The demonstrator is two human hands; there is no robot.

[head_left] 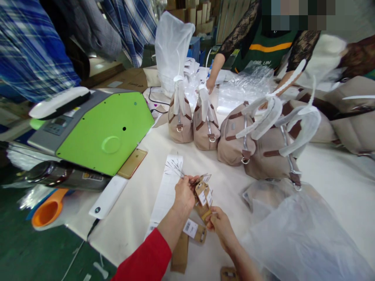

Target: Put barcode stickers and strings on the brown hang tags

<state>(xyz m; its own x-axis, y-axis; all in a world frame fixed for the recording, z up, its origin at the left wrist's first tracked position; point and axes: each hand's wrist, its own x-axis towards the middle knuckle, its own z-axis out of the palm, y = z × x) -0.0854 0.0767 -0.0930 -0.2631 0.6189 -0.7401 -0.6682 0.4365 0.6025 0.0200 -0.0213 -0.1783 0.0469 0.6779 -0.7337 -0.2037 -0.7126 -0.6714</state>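
My left hand (185, 194), at the end of a red sleeve, is closed around a bunch of brown hang tags (202, 192). Thin dark strings (175, 168) fan out from the top of that fist. White barcode labels show on some tags. Fingers and thumb of my right hand (220, 224) pinch the lower end of a tag in the same bunch. Below the hands, another hang tag (195, 231) with a white label lies over a brown paper strip (179, 253). A long white paper sheet (165, 187) lies under my left wrist.
Several beige handbags (231, 140) with wrapped handles stand behind my hands. Clear plastic bags (295, 226) cover the right front. At left are a green-sided machine (108, 128), a phone (133, 163) and an orange scoop (48, 210). Across the table, a person's hand (210, 84) is near a bag.
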